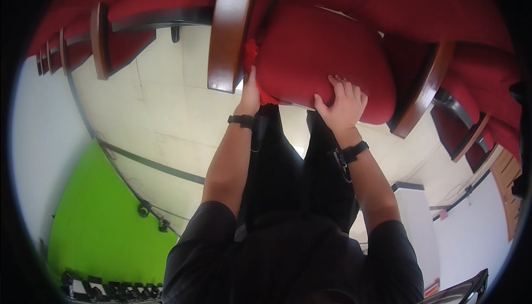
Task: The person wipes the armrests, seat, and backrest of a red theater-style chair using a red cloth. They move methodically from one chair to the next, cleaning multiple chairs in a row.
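A red upholstered folding seat (324, 55) is in front of me, between two wooden armrests. My right hand (344, 104) rests on its near right part, with the fingers spread over the fabric. At the seat's left side, next to the left wooden armrest (233, 32), is my left hand (250, 96). Only its back and one raised digit show; the other fingers are hidden. Bright red cloth-like material (268, 98) shows beside that hand, and more of it appears above, between armrest and seat. Whether my left hand grips it cannot be seen.
The right wooden armrest (424, 91) borders the seat. More red chairs (160, 2) run off to the left and also to the right. Pale floor (160, 93) lies around my legs. A green surface (111, 221) and a white block (415, 221) stand behind on either side.
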Tool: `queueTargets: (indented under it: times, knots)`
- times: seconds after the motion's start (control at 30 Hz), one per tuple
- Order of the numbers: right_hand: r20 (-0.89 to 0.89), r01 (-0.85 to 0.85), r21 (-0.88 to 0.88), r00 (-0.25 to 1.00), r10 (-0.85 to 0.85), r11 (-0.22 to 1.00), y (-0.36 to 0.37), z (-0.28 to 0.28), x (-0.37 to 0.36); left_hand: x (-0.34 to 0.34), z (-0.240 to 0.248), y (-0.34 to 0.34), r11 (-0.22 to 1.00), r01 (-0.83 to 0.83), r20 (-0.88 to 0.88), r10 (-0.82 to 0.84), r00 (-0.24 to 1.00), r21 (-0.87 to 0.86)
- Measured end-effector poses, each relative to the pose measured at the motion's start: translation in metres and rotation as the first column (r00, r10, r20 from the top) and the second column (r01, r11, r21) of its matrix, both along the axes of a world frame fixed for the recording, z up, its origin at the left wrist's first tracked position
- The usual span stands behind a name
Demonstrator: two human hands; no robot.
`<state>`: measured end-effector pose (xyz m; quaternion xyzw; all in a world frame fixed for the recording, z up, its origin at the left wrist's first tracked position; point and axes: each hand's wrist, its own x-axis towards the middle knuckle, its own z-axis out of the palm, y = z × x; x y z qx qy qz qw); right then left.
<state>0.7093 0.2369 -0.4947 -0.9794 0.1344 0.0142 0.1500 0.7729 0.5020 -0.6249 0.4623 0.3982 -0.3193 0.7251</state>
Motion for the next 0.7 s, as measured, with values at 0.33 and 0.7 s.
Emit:
queueTargets:
  times: [0.33, 0.7]
  knots:
    - [-0.004, -0.04, -0.098, 0.999, 0.04, 0.994, -0.013, -0.003, 0.018, 0.016, -0.047, -0.034, 0.991, -0.109, -0.081, 0.115, 0.99, 0.074]
    - [-0.034, -0.065, -0.141, 0.998, 0.061, 0.988, -0.02, 0.001, 0.033, -0.002, 0.032, -0.03, 0.974, 0.05, 0.262, -0.108, 0.959, 0.22]
